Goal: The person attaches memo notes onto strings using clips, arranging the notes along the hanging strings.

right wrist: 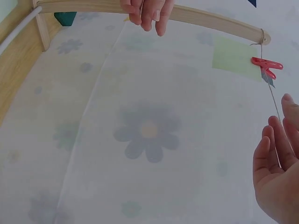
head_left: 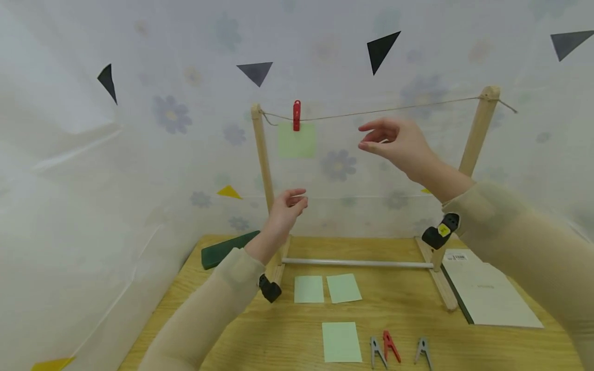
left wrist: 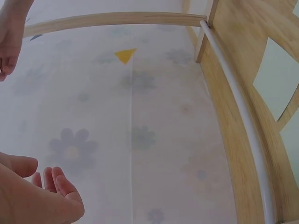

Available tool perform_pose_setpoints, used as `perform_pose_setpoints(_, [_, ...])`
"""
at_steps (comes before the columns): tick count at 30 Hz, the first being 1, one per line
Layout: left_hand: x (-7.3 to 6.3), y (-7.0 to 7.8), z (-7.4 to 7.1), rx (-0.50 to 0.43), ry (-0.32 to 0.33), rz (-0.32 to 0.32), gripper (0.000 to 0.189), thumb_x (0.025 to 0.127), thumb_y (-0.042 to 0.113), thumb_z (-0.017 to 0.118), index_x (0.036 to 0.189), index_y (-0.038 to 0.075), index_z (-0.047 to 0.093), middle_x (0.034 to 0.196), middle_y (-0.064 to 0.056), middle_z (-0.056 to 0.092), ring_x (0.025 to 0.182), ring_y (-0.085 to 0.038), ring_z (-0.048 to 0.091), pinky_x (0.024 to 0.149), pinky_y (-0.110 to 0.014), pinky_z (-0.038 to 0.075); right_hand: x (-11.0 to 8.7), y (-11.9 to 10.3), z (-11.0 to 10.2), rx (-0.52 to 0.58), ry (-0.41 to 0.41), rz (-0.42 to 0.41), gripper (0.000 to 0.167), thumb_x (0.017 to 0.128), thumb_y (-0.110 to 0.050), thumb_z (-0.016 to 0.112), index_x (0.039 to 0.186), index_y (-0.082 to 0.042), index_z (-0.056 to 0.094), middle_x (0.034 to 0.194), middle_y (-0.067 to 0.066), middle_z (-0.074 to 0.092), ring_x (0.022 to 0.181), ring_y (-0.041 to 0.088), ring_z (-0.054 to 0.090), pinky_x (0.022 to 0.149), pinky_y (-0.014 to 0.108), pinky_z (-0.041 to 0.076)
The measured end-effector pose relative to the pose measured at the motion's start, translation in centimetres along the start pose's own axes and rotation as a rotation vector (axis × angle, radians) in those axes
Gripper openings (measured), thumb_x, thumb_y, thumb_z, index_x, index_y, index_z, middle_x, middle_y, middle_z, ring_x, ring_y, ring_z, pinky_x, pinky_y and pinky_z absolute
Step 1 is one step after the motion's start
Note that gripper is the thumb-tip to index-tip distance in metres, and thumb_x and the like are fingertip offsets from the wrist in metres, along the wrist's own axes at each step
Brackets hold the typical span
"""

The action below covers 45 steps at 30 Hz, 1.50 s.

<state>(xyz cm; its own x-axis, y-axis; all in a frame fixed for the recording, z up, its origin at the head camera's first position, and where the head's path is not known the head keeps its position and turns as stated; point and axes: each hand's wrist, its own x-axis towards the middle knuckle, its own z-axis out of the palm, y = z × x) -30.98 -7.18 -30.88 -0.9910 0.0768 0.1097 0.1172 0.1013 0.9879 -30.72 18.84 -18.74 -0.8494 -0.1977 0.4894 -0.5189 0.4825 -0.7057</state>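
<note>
A pale green paper note (head_left: 297, 143) hangs near the left end of a thin string (head_left: 371, 112), held there by a red clothespin (head_left: 297, 116). My right hand (head_left: 402, 147) is raised just below the string, right of the note, its fingers loosely bent and holding nothing. Lower down, in front of the left post, my left hand (head_left: 284, 212) hovers with relaxed fingers around empty air. In the right wrist view the red clothespin (right wrist: 267, 66) grips the string and the note's edge, apart from my right hand (right wrist: 279, 175).
Wooden posts (head_left: 478, 134) joined by a white rod (head_left: 357, 263) carry the string. On the table (head_left: 260, 335) lie three pale green notes (head_left: 342, 342), two grey clothespins (head_left: 423, 352) and a red one (head_left: 391, 345). A notebook (head_left: 492, 293) lies right, a dark green box (head_left: 227, 251) left.
</note>
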Motion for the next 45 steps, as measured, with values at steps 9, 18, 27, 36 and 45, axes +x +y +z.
perform_pose_setpoints(9, [-1.4, -2.0, 0.5, 0.049, -0.028, -0.023, 0.032, 0.1, 0.011, 0.058, 0.132, 0.005, 0.059, 0.128, -0.018, 0.062, 0.115, -0.031, 0.061, 0.103, -0.045, 0.048, -3.8, 3.1, -0.3, -0.042, -0.041, 0.08, 0.039, 0.092, -0.031, 0.071, 0.127, -0.016, 0.065, 0.097, -0.011, 0.071, 0.09, 0.007, 0.068, 0.078, 0.013, 0.052])
perform_pose_setpoints(18, [-3.1, -4.5, 0.7, 0.099, -0.097, -0.044, 0.031, 0.101, 0.012, 0.058, 0.131, 0.005, 0.058, 0.124, -0.017, 0.061, 0.113, -0.03, 0.06, 0.101, -0.044, 0.048, -7.6, 6.0, -0.4, -0.076, -0.101, 0.131, 0.038, 0.094, -0.028, 0.069, 0.129, -0.012, 0.064, 0.1, -0.006, 0.072, 0.088, 0.003, 0.067, 0.077, 0.015, 0.053])
perform_pose_setpoints(27, [-4.1, -6.6, 1.0, 0.137, -0.129, -0.035, 0.029, 0.099, 0.009, 0.06, 0.127, 0.001, 0.06, 0.118, -0.019, 0.064, 0.1, -0.021, 0.061, 0.09, -0.038, 0.052, -10.8, 8.5, -0.4, -0.111, -0.155, 0.168, 0.039, 0.095, -0.03, 0.068, 0.129, -0.013, 0.063, 0.102, -0.001, 0.072, 0.089, 0.0, 0.065, 0.077, 0.02, 0.054])
perform_pose_setpoints(36, [-5.5, -8.2, 1.4, 0.169, -0.178, -0.022, 0.029, 0.098, 0.008, 0.06, 0.126, -0.002, 0.059, 0.114, -0.02, 0.064, 0.094, -0.018, 0.06, 0.085, -0.034, 0.053, -13.5, 10.5, 0.7, -0.074, -0.209, 0.201, 0.04, 0.096, -0.028, 0.067, 0.132, -0.01, 0.061, 0.107, 0.009, 0.071, 0.089, 0.004, 0.067, 0.077, 0.023, 0.055])
perform_pose_setpoints(45, [-7.1, -9.7, 1.8, 0.191, -0.23, -0.04, 0.029, 0.098, 0.011, 0.062, 0.125, 0.0, 0.06, 0.112, -0.016, 0.065, 0.098, -0.021, 0.061, 0.086, -0.035, 0.052, -16.2, 12.6, 1.5, -0.075, -0.223, 0.211, 0.039, 0.095, -0.027, 0.068, 0.13, -0.011, 0.062, 0.104, 0.006, 0.072, 0.088, 0.002, 0.066, 0.073, 0.026, 0.056])
